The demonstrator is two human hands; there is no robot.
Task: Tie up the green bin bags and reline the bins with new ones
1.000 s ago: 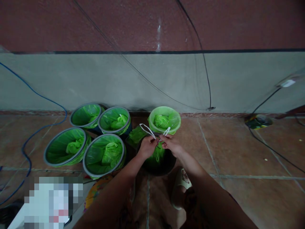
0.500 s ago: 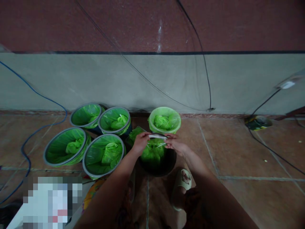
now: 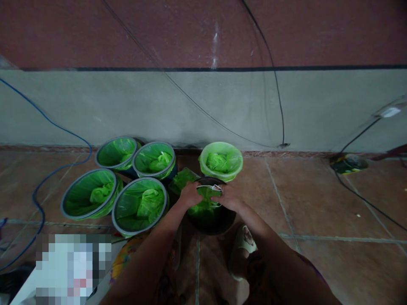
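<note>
Between my feet stands a dark round bin (image 3: 222,222), with a green plastic bag (image 3: 205,208) hanging down into it. My left hand (image 3: 191,194) grips the bag's upper edge on the left side of the opening. On the right side, my right hand (image 3: 229,196) is closed on the same edge. A white drawstring (image 3: 213,187) runs along the bag's mouth between the two hands. Some fingertips are hidden by the bag and the low light.
Several grey-rimmed bins (image 3: 140,206) lined with green bags stand at the left. A pale lined bin (image 3: 221,161) stands by the wall, near a flat green packet (image 3: 184,178). A blue hose (image 3: 38,199) crosses the floor; a black cable (image 3: 365,195) lies right.
Both hands have moved down slightly, taking the bag's edge lower into the dark bin. The bag's mouth has opened wider, and the drawstring now shows as a loop.
</note>
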